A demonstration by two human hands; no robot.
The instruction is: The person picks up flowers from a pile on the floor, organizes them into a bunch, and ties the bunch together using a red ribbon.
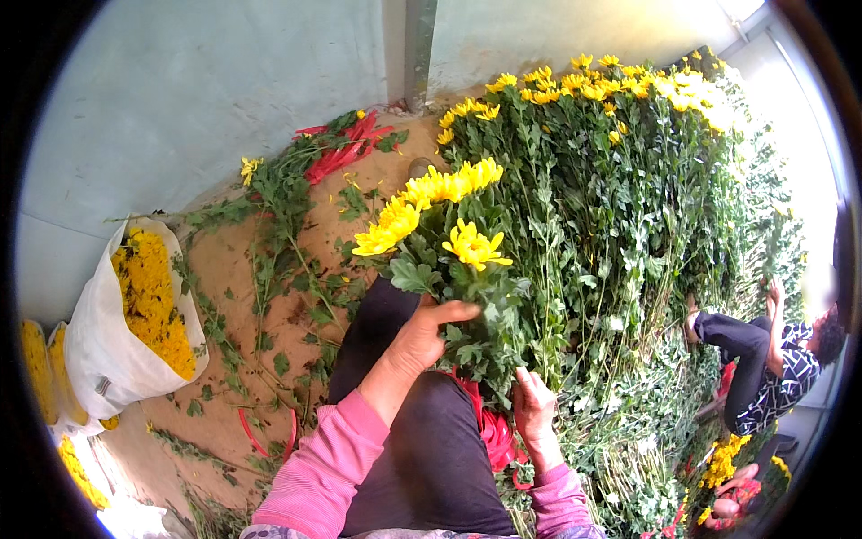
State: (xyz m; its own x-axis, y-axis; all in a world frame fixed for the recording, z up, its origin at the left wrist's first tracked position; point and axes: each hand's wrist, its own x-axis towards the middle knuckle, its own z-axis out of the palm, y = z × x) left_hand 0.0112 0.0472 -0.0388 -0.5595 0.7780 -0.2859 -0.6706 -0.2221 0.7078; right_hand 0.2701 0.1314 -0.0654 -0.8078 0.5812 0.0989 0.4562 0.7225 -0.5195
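Observation:
A bunch of yellow chrysanthemums (pixel 475 244) stands tilted over my knees, its blooms lined up along the top. My left hand (pixel 419 335) grips it just under the flower heads, thumb across the leaves. Lower on the bunch, my right hand (pixel 535 409) touches the leafy stems at its right side; whether its fingers close on them cannot be made out. Red plastic tying strips (pixel 495 434) lie between my right hand and my leg. The lower stem ends are hidden.
A large heap of chrysanthemums (pixel 592 195) lies ahead and to the right. At left stands a white sack of yellow flower heads (pixel 151 296). Loose stems (pixel 283 195) and red strips (pixel 343 148) litter the brown floor. A co-worker (pixel 774 370) sits at far right; another person (pixel 731 502) is below.

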